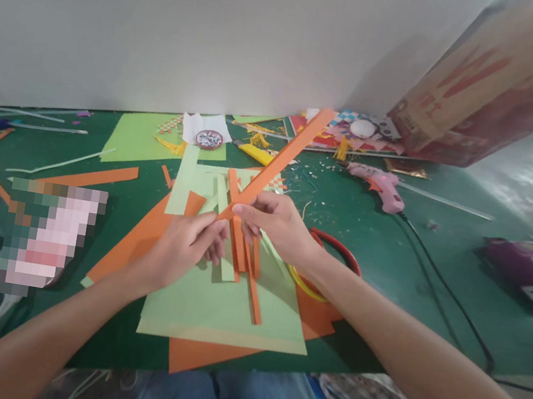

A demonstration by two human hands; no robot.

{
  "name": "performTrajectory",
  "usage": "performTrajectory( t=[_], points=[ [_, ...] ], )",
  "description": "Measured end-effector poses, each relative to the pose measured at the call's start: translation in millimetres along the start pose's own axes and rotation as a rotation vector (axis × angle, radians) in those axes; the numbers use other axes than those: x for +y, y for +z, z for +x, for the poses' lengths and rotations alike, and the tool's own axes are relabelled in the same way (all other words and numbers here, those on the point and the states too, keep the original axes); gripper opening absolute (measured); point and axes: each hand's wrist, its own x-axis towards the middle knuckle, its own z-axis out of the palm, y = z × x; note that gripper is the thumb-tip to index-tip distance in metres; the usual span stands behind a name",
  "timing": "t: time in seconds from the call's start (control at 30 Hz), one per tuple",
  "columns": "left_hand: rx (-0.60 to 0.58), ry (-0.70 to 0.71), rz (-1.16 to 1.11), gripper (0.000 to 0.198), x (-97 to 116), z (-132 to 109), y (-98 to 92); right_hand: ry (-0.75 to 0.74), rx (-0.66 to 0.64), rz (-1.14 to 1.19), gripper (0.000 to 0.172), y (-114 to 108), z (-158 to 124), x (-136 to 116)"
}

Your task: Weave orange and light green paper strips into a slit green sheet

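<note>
Between my two hands an orange paper strip (286,155) slants up and to the right above the table. My left hand (197,239) pinches its lower end, fingers curled. Just above, my right hand (276,218) grips the same strip between thumb and fingers. Below them lies a pale green paper sheet (227,318), with loose orange strips (251,295) and a pale green strip (228,266) on top. An orange paper sheet (131,242) sticks out from under the green one at the left.
A pink glue gun (382,185) with a black cord lies at the right, a purple device (532,275) beyond it. Behind my hands is a yellow cutter knife (256,153). Red and yellow rings (355,264) sit by my right forearm. A blurred-out phone-like object (55,237) lies left.
</note>
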Motion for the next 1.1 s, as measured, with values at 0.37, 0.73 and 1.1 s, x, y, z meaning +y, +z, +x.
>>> performTrajectory(
  t=[0.37,0.73,1.1],
  points=[
    [0.041,0.102,0.354,0.029,-6.6,-1.4,0.9,0.048,-0.108,-0.175,0.035,1.3,-1.3,-6.8],
    [0.093,0.002,-0.015,0.027,-5.5,1.7,-2.6,-0.552,0.047,-0.402,0.011,-4.9,-3.7,1.9],
    [0.051,-0.094,-0.401,0.030,4.9,5.3,-7.0,-0.996,0.025,-0.910,0.022,-4.8,-5.4,11.0]
  ],
)
